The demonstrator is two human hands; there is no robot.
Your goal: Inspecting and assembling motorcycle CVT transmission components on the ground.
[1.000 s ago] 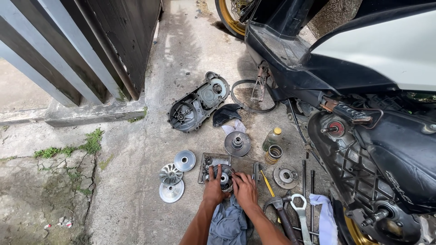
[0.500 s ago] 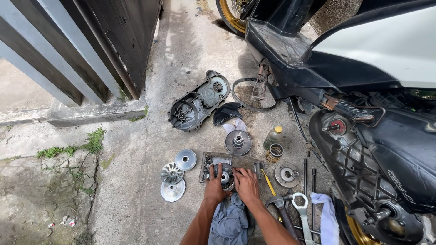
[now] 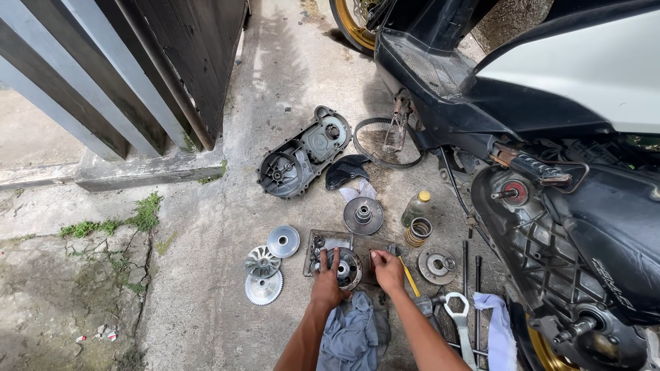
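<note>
Both hands sit on the concrete floor's near edge: left hand (image 3: 328, 280) cupped over the round clutch assembly (image 3: 342, 266), right hand (image 3: 388, 270) curled just beside it, touching its right rim (grip unclear). Assembly lies flat on a metal tray (image 3: 330, 242), axis pointing up, directly ahead.

Scooter (image 3: 550, 103) cut off at top and right frame edges. Grey rag (image 3: 350, 336) and wrench (image 3: 460, 323) cut off at bottom edge. Round clutch part (image 3: 344, 268) partly hidden under left hand (image 3: 328, 285). Contents of shallow tray (image 3: 323, 240) too small to tell.
</note>
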